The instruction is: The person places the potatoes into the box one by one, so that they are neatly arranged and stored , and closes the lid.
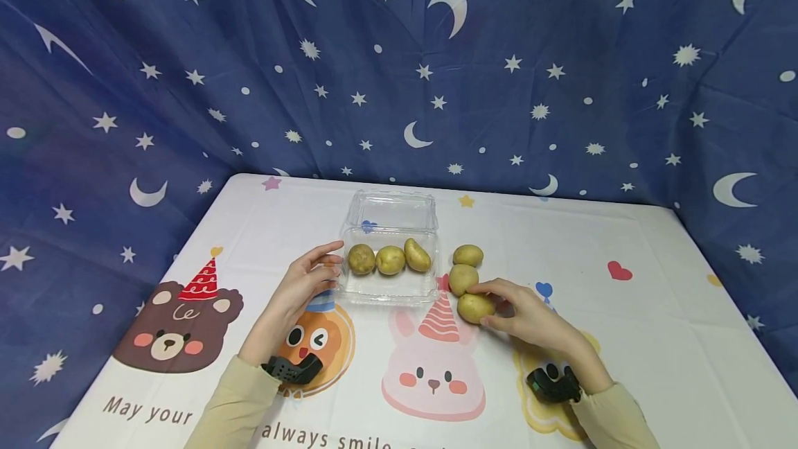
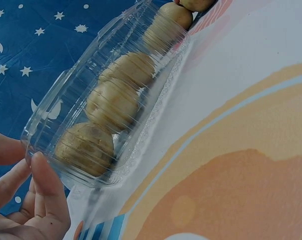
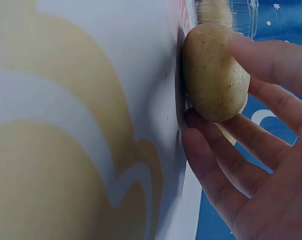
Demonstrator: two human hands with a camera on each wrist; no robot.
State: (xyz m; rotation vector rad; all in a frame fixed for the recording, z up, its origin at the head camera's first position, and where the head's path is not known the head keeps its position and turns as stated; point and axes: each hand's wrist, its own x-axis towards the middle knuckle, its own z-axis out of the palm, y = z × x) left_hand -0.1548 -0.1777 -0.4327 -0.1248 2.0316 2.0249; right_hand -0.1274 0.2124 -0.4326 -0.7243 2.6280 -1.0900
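Above the tub [image 1: 386, 287] I can come straight down, with a bare strip of floor in front of its three potatoes [image 1: 390, 260]. The raised lid [image 1: 391, 208] bars the back, the left hand [image 1: 304, 281] the left side. On the right, loose potatoes [image 1: 464, 278] leave me only a slim gap; the right hand [image 1: 522, 312] crowds the nearest potato [image 1: 475, 308].

On the counter [image 1: 679, 338]: container [image 1: 386, 289], with open lid [image 1: 394, 209] at its rear edge. In the container: three potatoes [image 1: 391, 260], side by side. Just right of the container, in file from back to front: rear potato [image 1: 468, 255], middle potato [image 1: 463, 280], front potato [image 1: 475, 308]. At the container's left side: left hand [image 1: 303, 287]. Right of the front potato, in contact with it: right hand [image 1: 530, 317]. Behind the counter: curtain [image 1: 386, 75].
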